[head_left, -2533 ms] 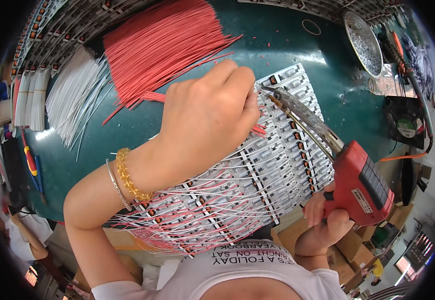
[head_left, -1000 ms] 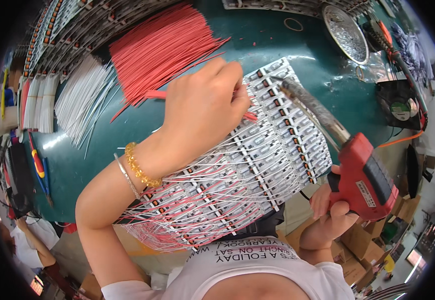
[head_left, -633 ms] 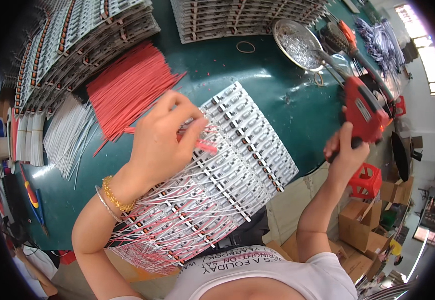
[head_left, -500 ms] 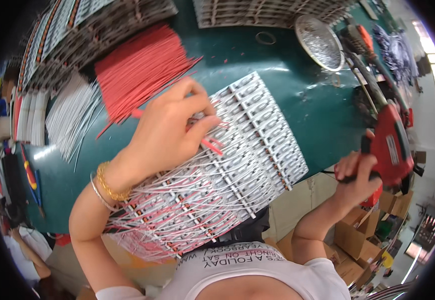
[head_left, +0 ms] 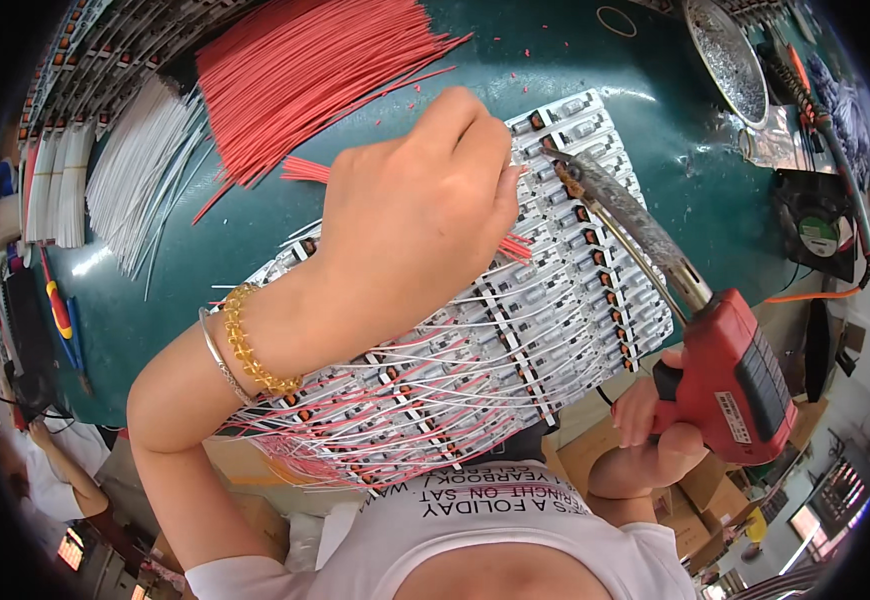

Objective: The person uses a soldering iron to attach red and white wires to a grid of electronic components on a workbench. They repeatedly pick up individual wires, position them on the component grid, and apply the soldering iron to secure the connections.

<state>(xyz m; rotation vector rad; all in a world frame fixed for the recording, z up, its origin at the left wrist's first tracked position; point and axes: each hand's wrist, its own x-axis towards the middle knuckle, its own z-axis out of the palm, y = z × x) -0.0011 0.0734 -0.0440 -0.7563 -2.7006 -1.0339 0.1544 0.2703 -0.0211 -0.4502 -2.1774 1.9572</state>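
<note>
My left hand [head_left: 420,215] is closed, palm down, over a white panel of small circuit boards [head_left: 595,250]. A short bundle of red wires [head_left: 305,170] runs through its grip, with the ends [head_left: 517,247] sticking out on the other side. Rows of white and red wires [head_left: 405,375] trail from the panel's left and front parts. My right hand [head_left: 660,425] is wrapped around the handle of a red soldering gun [head_left: 730,385]. Its long dark tip reaches the panel's far edge, close beside my left fingertips. What the fingertips pinch is hidden.
Loose red wires [head_left: 305,75] and white wires [head_left: 140,165] lie on the green table [head_left: 120,350] at far left. Back right stand a metal bowl [head_left: 730,65] and a black fan [head_left: 817,225]. Screwdrivers [head_left: 60,310] lie at left. Behind them, another person's arm [head_left: 70,470] shows.
My right hand has brought the soldering gun left, from beside the table to the panel's far edge. My left hand has moved right and away from me with the red wires. The view has shifted.
</note>
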